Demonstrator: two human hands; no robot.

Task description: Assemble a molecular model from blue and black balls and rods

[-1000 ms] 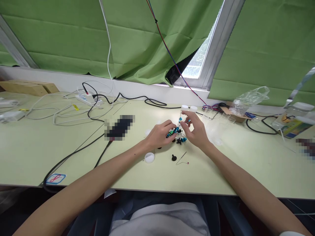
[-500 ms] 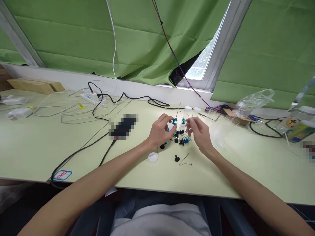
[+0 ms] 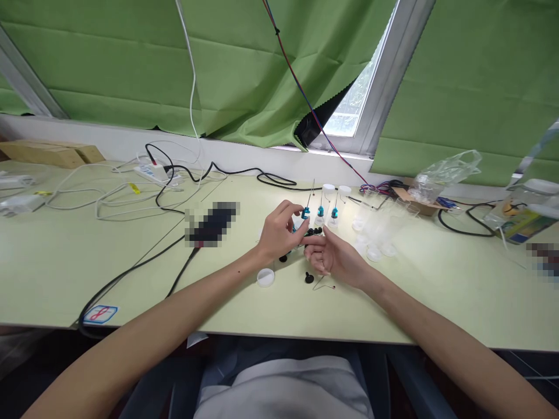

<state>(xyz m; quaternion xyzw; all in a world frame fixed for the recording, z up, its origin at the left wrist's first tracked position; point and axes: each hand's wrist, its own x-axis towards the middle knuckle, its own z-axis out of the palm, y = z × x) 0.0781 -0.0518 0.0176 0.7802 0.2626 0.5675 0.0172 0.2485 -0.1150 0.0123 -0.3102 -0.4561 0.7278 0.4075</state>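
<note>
My left hand is raised a little over the green table, its thumb and forefinger pinched on a small blue piece with a thin wire sticking up. My right hand lies low just right of it, fingers curled over a heap of small black and blue parts; what it holds is hidden. Two more blue pieces on wires stand upright just behind the hands. A black knob and a bent pin lie in front of my right hand.
A white cap lies near my left wrist. Clear plastic cups cluster to the right, with white-capped vials behind. Black and white cables sprawl at the left, beside a blurred dark object. A plastic bag sits far right.
My right hand has dropped from the upright blue piece down onto the heap of parts. My left hand keeps its pinch on the wired blue piece, nearly still.
</note>
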